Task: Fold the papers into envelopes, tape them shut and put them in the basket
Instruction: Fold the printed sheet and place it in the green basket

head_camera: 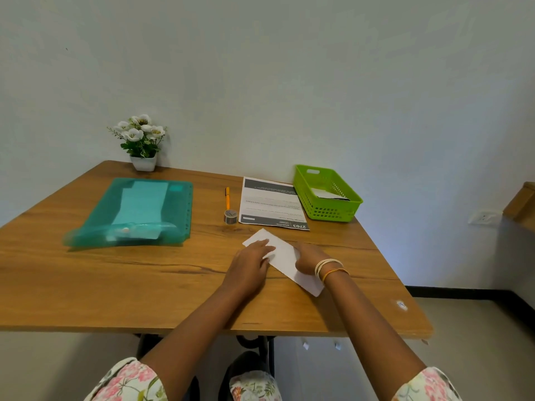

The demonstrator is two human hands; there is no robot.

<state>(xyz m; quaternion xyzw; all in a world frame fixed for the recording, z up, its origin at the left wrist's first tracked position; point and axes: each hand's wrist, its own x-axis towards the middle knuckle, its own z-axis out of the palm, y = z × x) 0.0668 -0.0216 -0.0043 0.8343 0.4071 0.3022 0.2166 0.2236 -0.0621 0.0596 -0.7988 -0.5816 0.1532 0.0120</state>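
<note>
A wooden table (115,285) stands against a pale wall. The folded white paper (285,257) lies between the hands: left hand (249,266) presses flat at nine o'clock, right hand (308,259) rests at three, its grip hidden.

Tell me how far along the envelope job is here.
Done: the green basket already holds something white, seemingly a finished envelope. In hand: both hands, left hand and right hand, press a folded white paper on the table. Left: taping with the tape roll; the printed sheet lies unfolded.
</note>
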